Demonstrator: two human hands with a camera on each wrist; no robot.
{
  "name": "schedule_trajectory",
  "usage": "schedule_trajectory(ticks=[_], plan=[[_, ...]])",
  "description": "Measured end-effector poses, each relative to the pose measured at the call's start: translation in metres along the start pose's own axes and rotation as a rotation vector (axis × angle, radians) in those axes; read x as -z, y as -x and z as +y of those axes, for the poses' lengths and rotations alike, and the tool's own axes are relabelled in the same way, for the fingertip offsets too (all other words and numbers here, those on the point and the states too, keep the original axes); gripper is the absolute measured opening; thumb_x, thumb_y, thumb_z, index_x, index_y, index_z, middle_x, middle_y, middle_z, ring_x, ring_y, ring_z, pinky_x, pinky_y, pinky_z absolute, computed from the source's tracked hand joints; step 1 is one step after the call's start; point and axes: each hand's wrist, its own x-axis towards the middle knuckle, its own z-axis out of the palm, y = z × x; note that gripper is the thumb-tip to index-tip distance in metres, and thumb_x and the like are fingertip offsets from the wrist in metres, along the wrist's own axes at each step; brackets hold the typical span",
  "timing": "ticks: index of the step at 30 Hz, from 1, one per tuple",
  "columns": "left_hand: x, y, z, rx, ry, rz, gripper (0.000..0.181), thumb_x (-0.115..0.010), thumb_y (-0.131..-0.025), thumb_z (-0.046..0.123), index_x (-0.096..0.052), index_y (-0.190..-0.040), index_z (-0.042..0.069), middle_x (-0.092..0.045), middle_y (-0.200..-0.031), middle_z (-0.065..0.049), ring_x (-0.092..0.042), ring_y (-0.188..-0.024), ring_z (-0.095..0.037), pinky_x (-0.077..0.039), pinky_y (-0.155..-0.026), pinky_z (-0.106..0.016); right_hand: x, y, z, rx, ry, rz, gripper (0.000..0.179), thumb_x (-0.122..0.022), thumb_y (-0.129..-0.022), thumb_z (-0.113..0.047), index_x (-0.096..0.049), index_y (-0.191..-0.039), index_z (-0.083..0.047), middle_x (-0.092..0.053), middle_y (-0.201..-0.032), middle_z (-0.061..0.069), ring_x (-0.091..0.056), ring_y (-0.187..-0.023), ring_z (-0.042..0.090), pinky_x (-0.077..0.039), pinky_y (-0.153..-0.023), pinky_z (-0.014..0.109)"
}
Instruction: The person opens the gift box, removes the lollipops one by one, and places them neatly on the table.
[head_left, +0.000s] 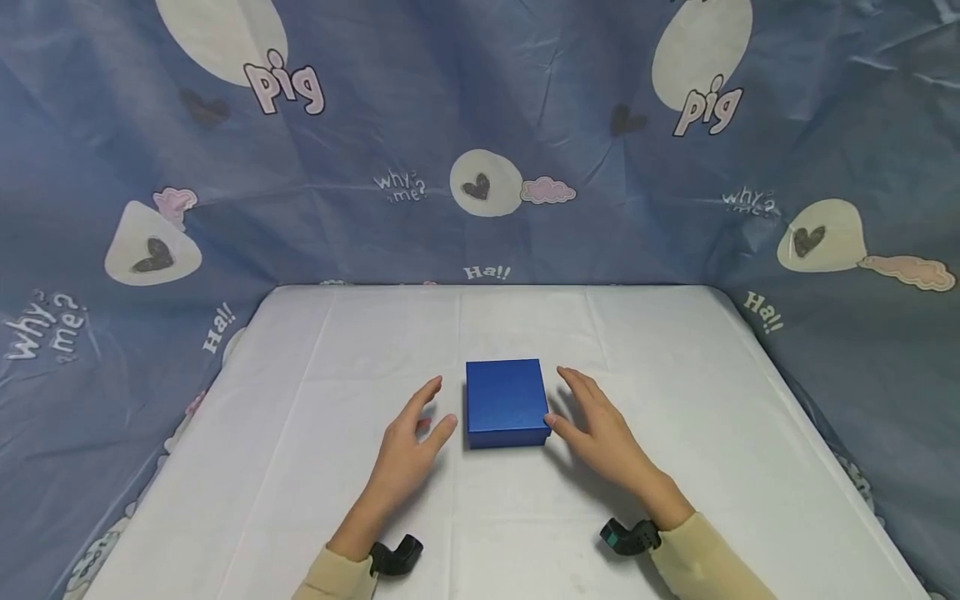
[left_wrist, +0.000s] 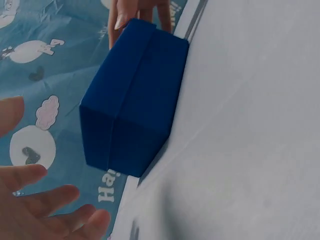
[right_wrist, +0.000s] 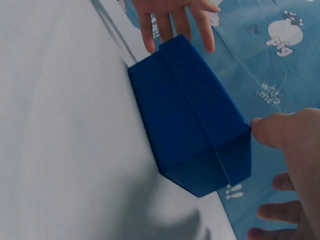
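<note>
In the head view, we see the blue box (head_left: 506, 396) on the white tabletop (head_left: 360, 350), between two hands. The left hand (head_left: 405, 450) has its fingers spread, holding nothing and apart from the box; the right hand (head_left: 603, 433) is likewise relaxed and gripping nothing, its thumb (head_left: 566, 431) at the near right corner. We judge that a push from the right alone could slide or turn the box. On the blue backdrop (head_left: 465, 100) we read "pig" twice, "why me?" and "Ha!!"; the box top carries no writing we can see, and we make out no brand on the black wrist devices (head_left: 397, 556).

From the left wrist, we see a seam (left_wrist: 135, 72) along the box's side, probably a lid's edge; pinching only above it could pull the lid free. Part of "Ha!!" shows nearby.

From the right wrist, the thumb tip sits against or just beside an upper corner; we cannot tell which. Catching there could tip the box. "pig" and "why me?" show behind.
</note>
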Motion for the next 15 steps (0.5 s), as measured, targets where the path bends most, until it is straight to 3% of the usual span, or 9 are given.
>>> schedule_trajectory(ticks=[6,11,15], plan=[[-0.01,0.004,-0.001,0.01,0.086,-0.076,0.066,-0.067,-0.097,0.038,-0.041,-0.155,0.021,-0.045,-0.154,-0.003,-0.042,-0.141,-0.023,-0.044,-0.108,-0.039,-0.003,0.002,-0.005,-0.022,-0.046,-0.051,0.074,-0.062,-0.097,-0.052,-0.03,-0.159,-0.026,-0.038,-0.157,-0.001,-0.039,-0.142,0.022,-0.038,-0.112,0.053],[-0.016,0.007,0.002,0.013,0.128,-0.119,0.071,-0.07,-0.096,0.038,-0.039,-0.156,0.014,-0.042,-0.155,-0.005,-0.041,-0.141,-0.024,-0.044,-0.107,-0.034,-0.007,0.002,-0.008,-0.042,-0.096,-0.083,0.075,-0.061,-0.098,-0.05,-0.035,-0.157,-0.013,-0.048,-0.151,0.008,-0.052,-0.132,0.028,-0.047,-0.104,0.05],[-0.02,0.008,0.005,0.023,0.124,-0.151,0.072,-0.071,-0.095,0.037,-0.039,-0.155,0.011,-0.042,-0.156,-0.006,-0.041,-0.141,-0.025,-0.046,-0.105,-0.033,-0.011,0.003,-0.008,-0.068,-0.132,-0.101,0.074,-0.06,-0.098,-0.052,-0.038,-0.156,-0.012,-0.053,-0.146,0.006,-0.058,-0.125,0.028,-0.049,-0.102,0.048]])
